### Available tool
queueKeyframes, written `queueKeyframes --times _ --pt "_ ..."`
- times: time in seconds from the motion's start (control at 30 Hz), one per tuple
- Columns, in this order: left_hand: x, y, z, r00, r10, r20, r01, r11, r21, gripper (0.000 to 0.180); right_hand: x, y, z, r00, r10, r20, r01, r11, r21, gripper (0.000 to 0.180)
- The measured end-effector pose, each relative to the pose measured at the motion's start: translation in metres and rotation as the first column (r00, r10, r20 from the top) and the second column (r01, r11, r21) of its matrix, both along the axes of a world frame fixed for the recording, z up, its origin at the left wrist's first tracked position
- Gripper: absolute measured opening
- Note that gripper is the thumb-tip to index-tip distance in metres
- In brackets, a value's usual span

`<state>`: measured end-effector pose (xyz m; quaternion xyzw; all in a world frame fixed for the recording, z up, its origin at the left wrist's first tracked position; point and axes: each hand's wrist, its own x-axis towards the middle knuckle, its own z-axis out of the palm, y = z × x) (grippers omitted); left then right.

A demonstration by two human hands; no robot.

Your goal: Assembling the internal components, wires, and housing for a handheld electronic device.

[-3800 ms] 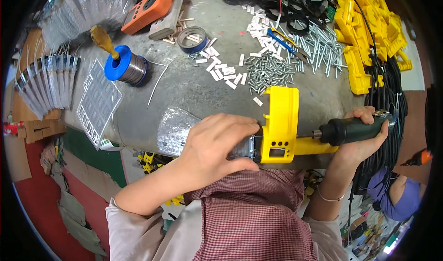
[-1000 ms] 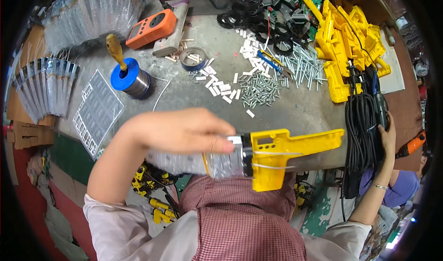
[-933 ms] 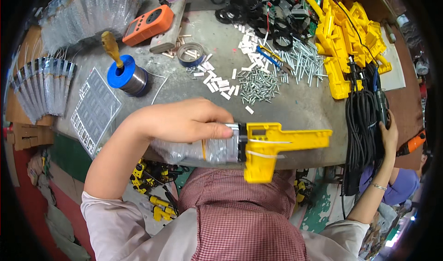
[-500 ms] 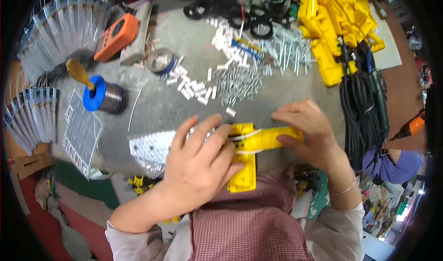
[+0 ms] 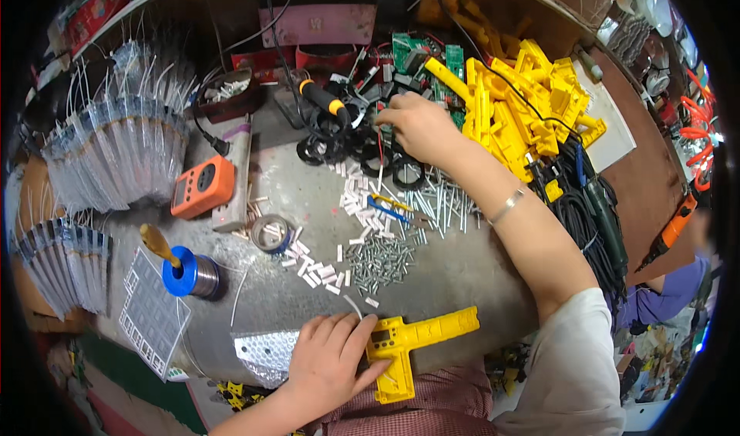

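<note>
My left hand (image 5: 327, 359) lies at the front edge of the bench, its fingers and thumb closed over the left end of a yellow T-shaped plastic housing (image 5: 435, 329). A silver bubble-wrap piece (image 5: 270, 353) sits under and beside that hand, and a white wire (image 5: 352, 306) sticks up by its fingertips. My right hand (image 5: 420, 126) reaches far across to the pile of green circuit boards (image 5: 453, 62) and black rings (image 5: 408, 172). Its fingertips are pinched together beside a thin red and white wire (image 5: 380, 154); what they grip is too small to make out.
Yellow housings (image 5: 512, 104) are heaped at the back right, beside black cables (image 5: 590, 239). Screws (image 5: 381, 265), white tubes (image 5: 312, 270) and blue-handled pliers (image 5: 395, 211) lie mid-bench. A solder spool (image 5: 193, 272), orange meter (image 5: 203, 187) and soldering iron (image 5: 324, 98) are farther left.
My right hand has left the housing's right end and gone forward to the boards and rings. My left hand stays on the housing. The view has tilted toward the back of the bench.
</note>
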<state>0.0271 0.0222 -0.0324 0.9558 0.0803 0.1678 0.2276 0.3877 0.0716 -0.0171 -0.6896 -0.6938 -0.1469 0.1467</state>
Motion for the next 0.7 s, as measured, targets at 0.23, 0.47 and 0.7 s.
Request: queueKeyframes --times 0.23,0.47,0.7 --pt "-0.002 0.001 -0.001 0.998 0.029 -0.047 -0.030 0.999 -0.026 0.060 0.016 0.037 -0.012 0.988 0.028 0.151 -0.013 0.995 -0.101 0.026" --pt "-0.002 0.007 0.006 0.988 -0.010 0.154 0.043 0.976 -0.215 0.055 0.035 -0.022 0.033 0.471 0.050 -0.880 0.279 0.939 0.203 0.035" --pt "0.028 0.005 0.047 0.866 0.332 0.373 -0.159 0.891 -0.425 0.073 -0.075 -0.134 0.102 0.370 -0.038 -0.928 0.035 0.999 -0.027 0.045"
